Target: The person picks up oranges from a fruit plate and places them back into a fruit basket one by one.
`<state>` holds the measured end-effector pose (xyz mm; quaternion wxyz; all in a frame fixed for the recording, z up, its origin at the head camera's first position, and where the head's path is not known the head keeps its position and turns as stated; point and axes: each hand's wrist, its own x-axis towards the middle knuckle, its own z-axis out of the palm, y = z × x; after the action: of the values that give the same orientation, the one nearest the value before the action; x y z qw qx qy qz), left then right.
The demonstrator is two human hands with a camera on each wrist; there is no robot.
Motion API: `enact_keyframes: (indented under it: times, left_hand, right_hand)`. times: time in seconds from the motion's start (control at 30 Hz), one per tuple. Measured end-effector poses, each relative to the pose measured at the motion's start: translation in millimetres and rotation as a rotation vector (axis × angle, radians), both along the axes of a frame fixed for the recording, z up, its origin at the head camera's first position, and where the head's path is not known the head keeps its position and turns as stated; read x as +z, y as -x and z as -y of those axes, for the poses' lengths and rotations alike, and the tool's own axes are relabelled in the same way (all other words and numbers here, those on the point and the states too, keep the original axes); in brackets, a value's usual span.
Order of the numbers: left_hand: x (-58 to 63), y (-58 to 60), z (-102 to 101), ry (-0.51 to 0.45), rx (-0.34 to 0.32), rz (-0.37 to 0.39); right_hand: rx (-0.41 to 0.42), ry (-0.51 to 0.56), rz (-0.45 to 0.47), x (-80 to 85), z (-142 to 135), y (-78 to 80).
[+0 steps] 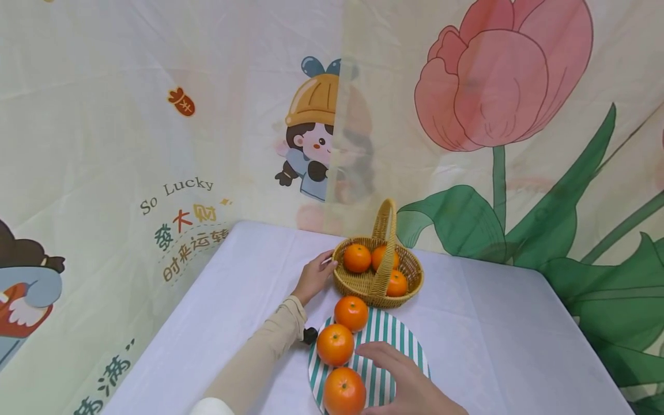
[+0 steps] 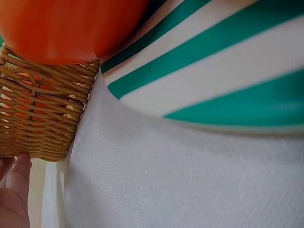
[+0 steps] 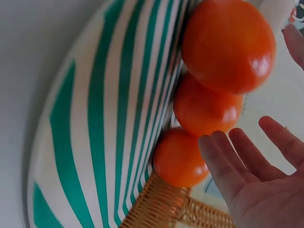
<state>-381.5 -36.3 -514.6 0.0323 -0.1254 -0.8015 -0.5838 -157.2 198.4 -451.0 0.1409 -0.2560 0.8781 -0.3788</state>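
Note:
My left hand (image 1: 313,276) touches the left side of a wicker basket (image 1: 358,283) with an arched handle. In the left wrist view its fingertips (image 2: 20,166) meet the woven wall. Three oranges sit inside the basket. In front of it lies a green-and-white striped plate (image 1: 386,328), with a row of three more along its left side: a far orange (image 1: 351,314), a middle orange (image 1: 335,344) and a near orange (image 1: 344,392). Over the plate, my right hand (image 1: 410,380) is spread, index fingertip close to the middle orange, nothing held.
A white cloth (image 1: 498,334) covers the table. Printed curtains (image 1: 249,115) hang behind and along the left. On my left wrist is a small black object (image 1: 309,335), near the plate's left rim. The basket's handle (image 1: 385,248) rises above the oranges inside.

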Motion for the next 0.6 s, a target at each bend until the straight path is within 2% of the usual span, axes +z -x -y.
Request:
enact_keyframes:
  times: [0.07, 0.17, 0.37, 0.6]
  left_hand:
    - [0.4, -0.1, 0, -0.004, -0.002, -0.004]
    - [0.9, 0.0, -1, -0.001, -0.001, -0.005]
    - [-0.4, 0.6, -1, 0.004, 0.003, -0.002]
    - [-2.4, 1.4, -1, 0.005, -0.002, -0.005]
  right_hand:
    - [0.013, -0.008, 0.068, -3.1, 6, -1.0]
    - [0.045, 0.008, 0.120, -7.4, 12, 0.0]
    - [0.130, 0.065, 0.124, -23.5, 17, 3.6]
    - [0.109, 0.053, 0.115, -29.7, 23, 0.2]
